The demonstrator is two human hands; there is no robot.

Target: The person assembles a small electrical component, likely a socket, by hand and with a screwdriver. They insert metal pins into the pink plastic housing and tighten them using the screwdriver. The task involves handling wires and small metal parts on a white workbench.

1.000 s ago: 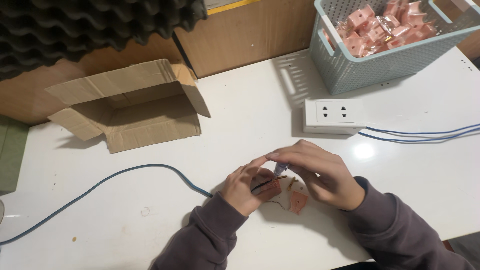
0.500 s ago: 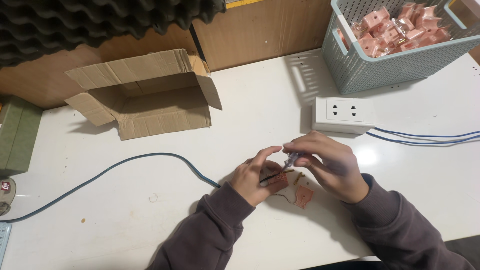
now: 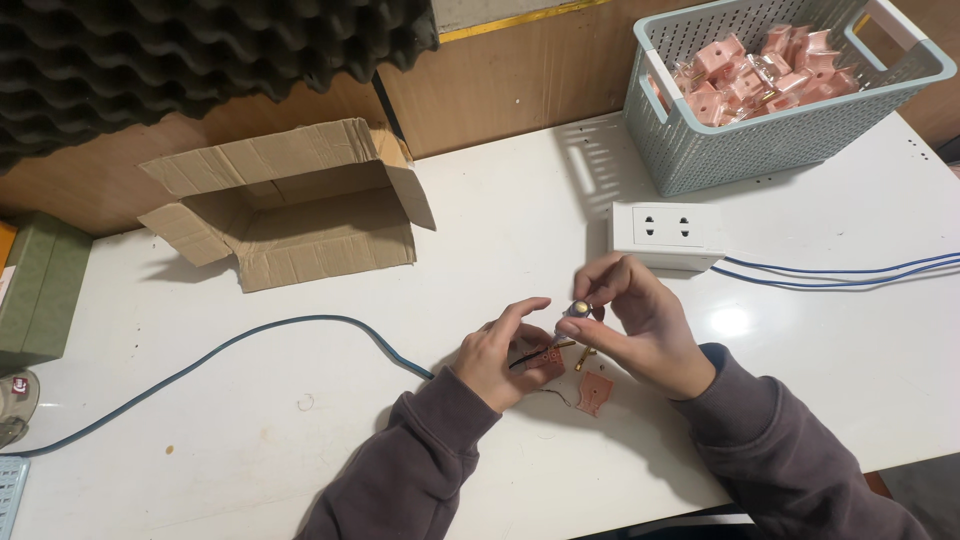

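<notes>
Small round metal-capped part (image 3: 579, 308) is being pinched between thumb and fingertips of the right hand (image 3: 640, 325), held up just above the table, near the middle of the white tabletop (image 3: 480, 230). Fingers clenched on it, cap turned up toward the camera, probably so the top face can be seen while it's being lined up.

Left hand (image 3: 503, 355) is gripping a small pink square piece (image 3: 546, 358) with thin dark wires and brass pins (image 3: 585, 355) sticking out toward the right hand; index finger is sticking out straight, the rest are curled around the piece. Both hands are working close together, parts almost touching, wrists resting on the table, likely for steadiness.

A second pink piece (image 3: 594, 392) is lying flat on the table just below the hands, a thin wire running to it.

Further out: white double socket block (image 3: 667, 232) sitting just behind the right hand, blue cables (image 3: 840, 272) trailing off right. Blue cord (image 3: 250, 338) is curving in from the left toward the left wrist. Grey-blue basket (image 3: 700, 150) full of the same pink pieces at back right, within reach. Open cardboard box (image 3: 300, 210) lying on its side at back left, mouth facing forward.
</notes>
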